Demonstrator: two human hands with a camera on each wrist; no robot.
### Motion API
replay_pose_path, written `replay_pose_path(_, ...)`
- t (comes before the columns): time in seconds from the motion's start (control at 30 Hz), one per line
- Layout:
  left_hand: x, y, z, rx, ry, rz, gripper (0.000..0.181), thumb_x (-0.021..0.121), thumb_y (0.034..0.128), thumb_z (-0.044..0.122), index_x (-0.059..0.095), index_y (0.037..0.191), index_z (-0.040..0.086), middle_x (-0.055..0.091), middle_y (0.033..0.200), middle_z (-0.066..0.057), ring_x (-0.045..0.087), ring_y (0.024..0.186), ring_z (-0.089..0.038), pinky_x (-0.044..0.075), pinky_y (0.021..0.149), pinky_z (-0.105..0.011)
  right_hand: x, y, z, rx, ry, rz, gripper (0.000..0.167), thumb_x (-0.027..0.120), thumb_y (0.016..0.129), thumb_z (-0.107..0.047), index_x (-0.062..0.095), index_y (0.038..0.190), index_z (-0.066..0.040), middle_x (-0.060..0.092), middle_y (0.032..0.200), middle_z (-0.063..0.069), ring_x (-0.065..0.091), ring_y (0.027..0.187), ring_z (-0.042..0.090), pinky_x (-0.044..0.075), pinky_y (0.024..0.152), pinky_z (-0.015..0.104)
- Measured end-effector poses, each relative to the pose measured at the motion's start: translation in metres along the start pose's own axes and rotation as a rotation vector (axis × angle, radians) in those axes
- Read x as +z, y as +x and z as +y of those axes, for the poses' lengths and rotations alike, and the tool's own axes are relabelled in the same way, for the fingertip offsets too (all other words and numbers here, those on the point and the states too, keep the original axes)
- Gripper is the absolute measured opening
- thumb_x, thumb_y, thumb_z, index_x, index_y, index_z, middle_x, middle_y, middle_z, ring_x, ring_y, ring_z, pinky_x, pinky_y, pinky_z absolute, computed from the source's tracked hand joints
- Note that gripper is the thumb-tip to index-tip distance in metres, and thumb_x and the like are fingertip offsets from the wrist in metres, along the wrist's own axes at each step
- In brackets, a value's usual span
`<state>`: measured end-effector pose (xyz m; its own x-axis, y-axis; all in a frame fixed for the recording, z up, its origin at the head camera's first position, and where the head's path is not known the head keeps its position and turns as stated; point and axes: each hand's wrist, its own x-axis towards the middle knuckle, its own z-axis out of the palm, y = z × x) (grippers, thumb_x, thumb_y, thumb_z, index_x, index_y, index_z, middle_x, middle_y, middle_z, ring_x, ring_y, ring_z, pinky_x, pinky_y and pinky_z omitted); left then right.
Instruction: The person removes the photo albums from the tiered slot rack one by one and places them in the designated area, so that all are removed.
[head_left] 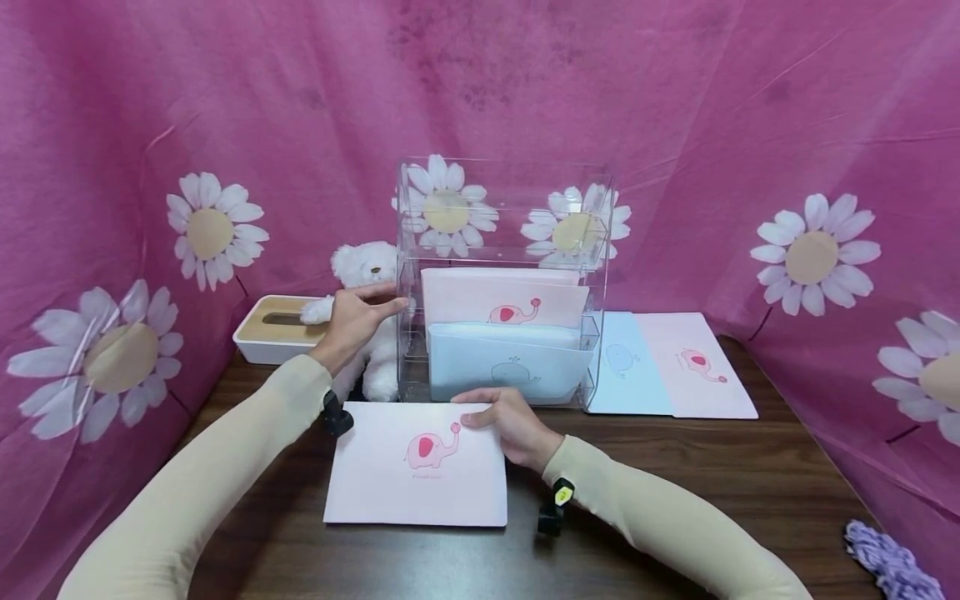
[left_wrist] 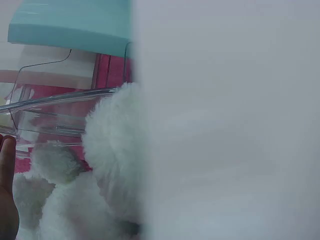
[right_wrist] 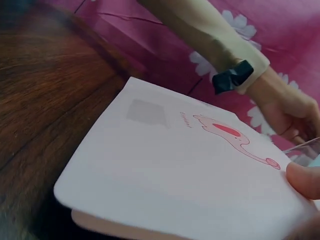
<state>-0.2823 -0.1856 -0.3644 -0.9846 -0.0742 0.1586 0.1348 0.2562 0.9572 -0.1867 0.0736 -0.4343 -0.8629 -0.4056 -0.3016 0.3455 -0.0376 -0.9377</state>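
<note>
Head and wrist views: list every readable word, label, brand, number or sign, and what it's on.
"Elephant" (probable reading; small, sideways in the right wrist view): pink booklet in the right hand, by its elephant drawing.
Too small to read: any marking on the yellow sticker at the right wrist.
No other text, brand or number legible.

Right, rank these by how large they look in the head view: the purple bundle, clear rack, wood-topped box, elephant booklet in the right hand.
1. Clear rack
2. Elephant booklet
3. Wood-topped box and purple bundle: too alike to rank
</note>
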Motion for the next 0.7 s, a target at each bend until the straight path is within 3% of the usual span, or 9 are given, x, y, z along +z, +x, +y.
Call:
replay_pose_path(0.23,-0.001,0.0,-0.001,0.004,0.001,-0.001,0.047,0.083,0.0855,0.022,0.071,0.128,0.005,0.071,0.127,-0.018,0.064,0.102,-0.001,0.054,0.081,-0.009,0.017,0.014,0.014,0.052,0.003,0.0,0.04,0.064,0.089,0.004,0.066,0.129,0.003,0.075,0.116,0.02,0.076,0.096,0.024,0.063,0.086,0.043)
replay_pose_path(0.5,-0.002,0.0,-0.001,-0.002,0.016,0.003,0.048,0.083,0.0852,0.023,0.071,0.128,0.005,0.071,0.128,-0.016,0.064,0.119,-0.016,0.054,0.085,-0.01,0.029,0.024,0.024,0.083,-0.054,0.023,0.036,0.065,0.09,0.002,0.069,0.126,-0.001,0.076,0.114,0.017,0.076,0.095,0.022,0.064,0.084,0.038)
replay_pose_path(0.7,-0.001,0.0,-0.001,0.001,0.001,-0.001,0.048,0.083,0.0847,0.022,0.071,0.127,0.004,0.071,0.128,-0.017,0.06,0.128,-0.021,0.054,0.088,-0.013,0.035,0.029,0.029,0.056,-0.1,0.008,0.038,0.064,0.09,0.002,0.068,0.127,0.001,0.076,0.113,0.019,0.075,0.092,0.02,0.064,0.082,0.035)
